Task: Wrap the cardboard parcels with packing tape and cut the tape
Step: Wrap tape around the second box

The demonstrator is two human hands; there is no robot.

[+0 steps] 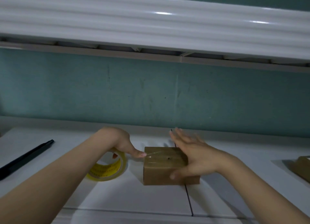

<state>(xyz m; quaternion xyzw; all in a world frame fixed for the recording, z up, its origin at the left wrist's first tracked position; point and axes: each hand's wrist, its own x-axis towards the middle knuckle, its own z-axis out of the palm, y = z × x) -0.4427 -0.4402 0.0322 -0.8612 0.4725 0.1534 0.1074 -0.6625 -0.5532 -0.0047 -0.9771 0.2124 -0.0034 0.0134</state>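
Small brown cardboard parcel (pixel 161 171) sits mid white bench (pixel 134 198), clear tape strip across its top. Right hand (pixel 192 154) blurred, fingers straight and spread over the parcel's right end, thumb on the front face. Left hand (pixel 123 144) grips the clear packing-tape roll with yellow core (pixel 107 171) just left of the parcel, thumb pinning tape at the top-left edge. Risks: thumb slips and the strip wrinkles or lifts; a loose right hand lets the parcel slide. Black stick-like tool (pixel 25 156) lies far left, well apart.
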